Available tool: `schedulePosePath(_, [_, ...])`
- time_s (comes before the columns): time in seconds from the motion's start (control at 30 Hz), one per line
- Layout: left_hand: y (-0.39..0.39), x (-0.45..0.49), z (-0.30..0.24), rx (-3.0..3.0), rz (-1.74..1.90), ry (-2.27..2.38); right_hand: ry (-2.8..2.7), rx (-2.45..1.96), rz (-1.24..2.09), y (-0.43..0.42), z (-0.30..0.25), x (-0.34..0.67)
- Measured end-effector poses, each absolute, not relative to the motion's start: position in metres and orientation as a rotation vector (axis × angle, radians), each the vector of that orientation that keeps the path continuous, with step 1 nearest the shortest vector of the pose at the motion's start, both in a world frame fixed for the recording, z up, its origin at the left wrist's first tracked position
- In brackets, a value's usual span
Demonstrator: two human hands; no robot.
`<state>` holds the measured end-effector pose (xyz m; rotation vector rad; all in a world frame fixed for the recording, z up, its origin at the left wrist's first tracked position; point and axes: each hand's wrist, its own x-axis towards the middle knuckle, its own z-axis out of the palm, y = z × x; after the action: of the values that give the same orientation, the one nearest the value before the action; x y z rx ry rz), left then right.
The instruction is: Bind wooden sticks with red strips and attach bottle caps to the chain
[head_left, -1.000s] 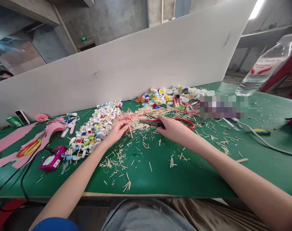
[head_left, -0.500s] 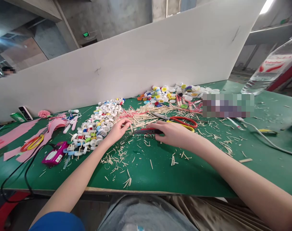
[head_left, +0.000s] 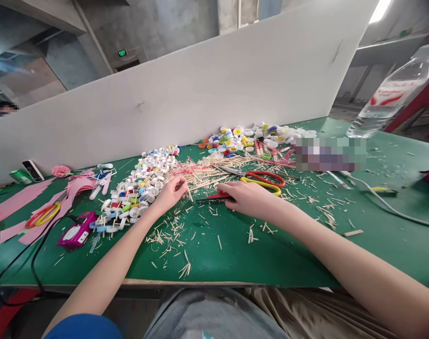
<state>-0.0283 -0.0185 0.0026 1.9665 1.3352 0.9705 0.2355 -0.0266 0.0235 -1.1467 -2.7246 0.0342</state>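
My left hand (head_left: 170,195) pinches a thin wooden stick (head_left: 190,194) between its fingertips, just in front of a loose heap of wooden sticks and shavings (head_left: 203,178). To its left lies a long cluster of plastic bottle caps joined with sticks (head_left: 136,193). My right hand (head_left: 247,198) grips a red utility knife (head_left: 214,196), whose blade end points towards the left hand. Just behind that hand lie red-and-yellow-handled scissors (head_left: 262,180), their handles apart from my fingers.
Loose coloured bottle caps (head_left: 246,141) pile against a white board (head_left: 186,94) behind the green work table (head_left: 235,268). Pink strips (head_left: 23,202), yellow-handled scissors (head_left: 43,215) and a magenta device (head_left: 78,231) lie left. A plastic water bottle (head_left: 391,96) stands right.
My right hand has moved towards me and off the red-and-yellow scissors, carrying the knife, so the scissors now show fully. My left hand stays at the stick, shifted slightly.
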Motion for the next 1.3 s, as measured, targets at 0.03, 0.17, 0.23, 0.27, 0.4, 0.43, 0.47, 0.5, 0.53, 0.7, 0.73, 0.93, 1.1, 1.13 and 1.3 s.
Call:
schedulePosePath(0.03, [-0.019, -0.028, 0.003, 1.931, 0.982, 1.323, -2.724, -1.178, 0.035, -0.027, 0.024, 0.235])
schedulePosePath(0.17, [-0.017, -0.026, 0.005, 1.847, 1.063, 1.278, -2.655, -1.351, 0.023, -0.028, 0.030, 0.234])
schedulePosePath(0.23, [-0.016, -0.026, 0.005, 1.814, 1.096, 1.256, -2.588, -1.405, 0.047, -0.029, 0.032, 0.235])
schedulePosePath(0.27, [-0.016, -0.026, 0.005, 1.797, 1.110, 1.245, -2.552, -1.418, 0.089, -0.029, 0.033, 0.236])
schedulePosePath(0.4, [-0.018, -0.021, 0.008, 1.704, 1.165, 1.213, -2.399, -1.401, 0.486, -0.031, 0.038, 0.236])
schedulePosePath(0.43, [-0.019, -0.020, 0.009, 1.672, 1.176, 1.205, -2.357, -1.377, 0.599, -0.032, 0.039, 0.236])
schedulePosePath(0.47, [-0.021, -0.018, 0.010, 1.636, 1.185, 1.195, -2.315, -1.351, 0.696, -0.032, 0.040, 0.235])
schedulePosePath(0.5, [-0.023, -0.017, 0.012, 1.601, 1.192, 1.182, -2.277, -1.323, 0.775, -0.033, 0.041, 0.235])
schedulePosePath(0.53, [-0.024, -0.015, 0.013, 1.570, 1.196, 1.167, -2.246, -1.296, 0.842, -0.033, 0.042, 0.235])
schedulePosePath(0.7, [-0.027, -0.011, 0.015, 1.525, 1.184, 1.114, -2.181, -1.180, 1.031, -0.035, 0.045, 0.234])
schedulePosePath(0.73, [-0.027, -0.011, 0.014, 1.530, 1.185, 1.107, -2.178, -1.169, 1.034, -0.035, 0.046, 0.234])
schedulePosePath(0.93, [-0.028, -0.010, 0.012, 1.567, 1.267, 1.094, -2.184, -1.256, 1.023, -0.036, 0.048, 0.236])
schedulePosePath(1.1, [-0.034, -0.007, 0.014, 1.725, 1.340, 1.158, -2.189, -1.225, 0.997, -0.034, 0.046, 0.237])
schedulePosePath(1.13, [-0.035, -0.006, 0.014, 1.750, 1.349, 1.165, -2.194, -1.213, 0.991, -0.034, 0.045, 0.237])
schedulePosePath(1.3, [-0.042, 0.005, 0.017, 1.744, 1.298, 1.211, -2.201, -1.206, 0.978, -0.034, 0.045, 0.236])
